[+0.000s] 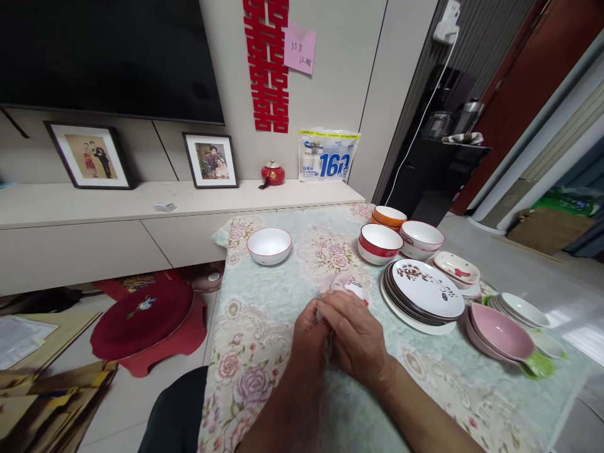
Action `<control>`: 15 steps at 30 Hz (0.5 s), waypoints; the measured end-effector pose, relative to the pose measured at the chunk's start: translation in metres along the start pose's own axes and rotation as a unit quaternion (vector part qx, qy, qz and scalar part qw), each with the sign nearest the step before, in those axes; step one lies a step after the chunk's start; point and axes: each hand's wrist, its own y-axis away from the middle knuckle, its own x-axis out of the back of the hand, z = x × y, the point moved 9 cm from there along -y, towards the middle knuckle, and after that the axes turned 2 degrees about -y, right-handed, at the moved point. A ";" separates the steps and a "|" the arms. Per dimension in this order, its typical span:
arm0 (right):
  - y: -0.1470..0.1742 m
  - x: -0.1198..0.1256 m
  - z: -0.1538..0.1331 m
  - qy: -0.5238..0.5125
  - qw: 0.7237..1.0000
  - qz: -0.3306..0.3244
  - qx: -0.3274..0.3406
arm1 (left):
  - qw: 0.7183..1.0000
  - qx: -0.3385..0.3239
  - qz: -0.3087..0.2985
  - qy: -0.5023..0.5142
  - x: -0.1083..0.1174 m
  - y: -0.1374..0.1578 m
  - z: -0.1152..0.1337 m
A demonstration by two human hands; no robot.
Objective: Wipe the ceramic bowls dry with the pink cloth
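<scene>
My left hand point(309, 333) and my right hand point(361, 333) are clasped together over the near middle of the table, fingers closed. A pale pink, thin cloth point(333, 283) with a white printed part and a bit of red sticks out beyond my fingertips. A little of something whitish also shows between the palms; most of what I hold is hidden. One white bowl point(269, 245) with a red rim stands alone, farther off to the left. Right of my hands lies a stack of plates point(427, 290), the top one white with a brown flower pattern.
Red-and-white bowls point(380, 244), orange bowls point(389, 217), a white bowl point(421, 238), square dishes point(457, 269), pink bowls point(502, 332) and pale bowls point(523, 310) crowd the table's right side. A flowered tablecloth point(255, 377) covers it. A red stool point(146, 321) stands at left.
</scene>
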 end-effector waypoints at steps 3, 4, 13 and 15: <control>0.006 0.010 0.035 -0.006 0.995 0.023 -0.096 | 0.998 0.038 -0.039 -0.019 -0.004 0.003 -0.013; 0.010 0.014 0.053 -0.024 0.988 0.036 -0.150 | 0.997 0.047 -0.046 -0.039 -0.003 0.003 -0.017; 0.037 0.021 0.112 -0.143 0.918 0.070 -0.363 | 0.988 0.032 -0.091 -0.124 0.002 0.000 -0.023; 0.018 0.025 0.079 -0.090 0.967 0.055 -0.234 | 0.989 0.028 -0.090 -0.118 0.000 0.000 -0.020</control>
